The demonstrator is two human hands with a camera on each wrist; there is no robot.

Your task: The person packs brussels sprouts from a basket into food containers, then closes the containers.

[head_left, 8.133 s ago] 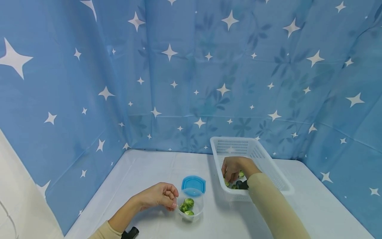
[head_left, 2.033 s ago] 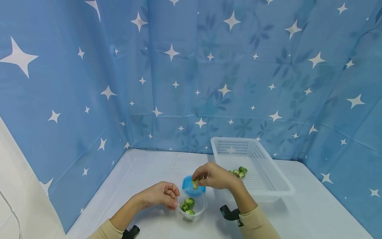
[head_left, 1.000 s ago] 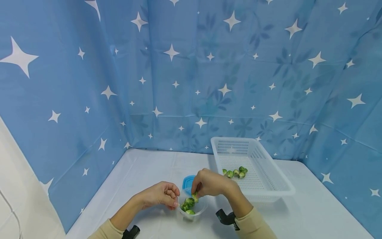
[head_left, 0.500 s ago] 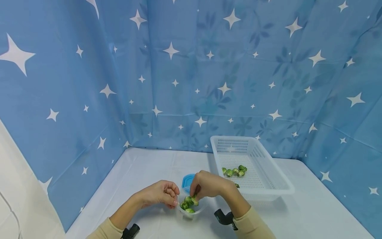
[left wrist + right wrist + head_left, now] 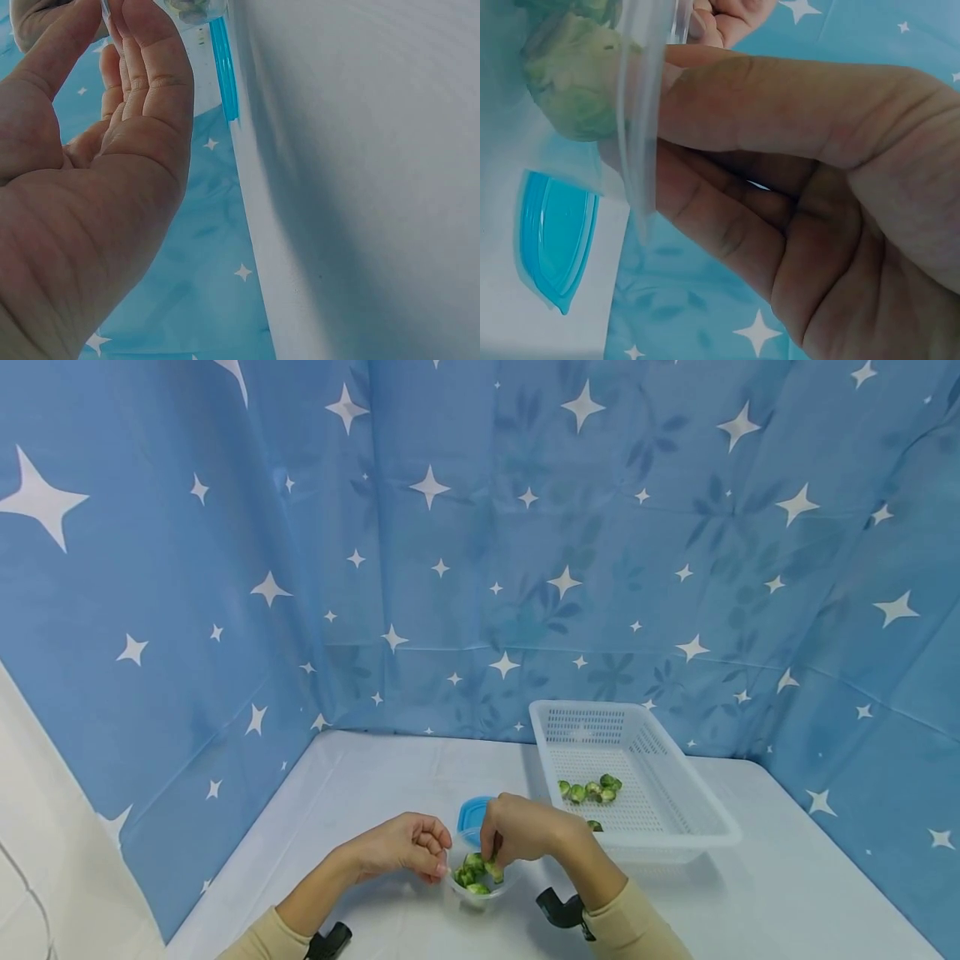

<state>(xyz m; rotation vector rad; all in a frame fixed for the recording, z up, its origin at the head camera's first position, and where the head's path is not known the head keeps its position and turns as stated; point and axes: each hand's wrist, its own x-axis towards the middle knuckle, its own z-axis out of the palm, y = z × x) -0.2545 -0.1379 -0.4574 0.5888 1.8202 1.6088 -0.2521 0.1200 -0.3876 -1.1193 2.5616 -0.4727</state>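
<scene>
With thumb and fingers, my left hand (image 5: 408,847) pinches the left rim of a small clear plastic container (image 5: 474,903). Inside it lie several Brussels sprouts (image 5: 470,865). My right hand (image 5: 528,828) reaches down over the container's right side, its fingertips gripping another Brussels sprout (image 5: 494,871) beside the others. The right wrist view shows this sprout (image 5: 574,75) through the clear wall, with thumb and finger past the rim. In the left wrist view the left hand (image 5: 127,105) holds the rim, mostly out of frame at the top.
A blue lid (image 5: 471,813) lies on the white table (image 5: 405,777) just behind the container. To the right stands a white perforated basket (image 5: 675,841) with several Brussels sprouts (image 5: 592,791) on its floor. A blue star-patterned curtain (image 5: 465,543) encloses the table's back and sides.
My right hand has come from the basket with a Brussels sprout and lowered it into the container, lastly sinking a little further. The left hand has stayed on the rim.
</scene>
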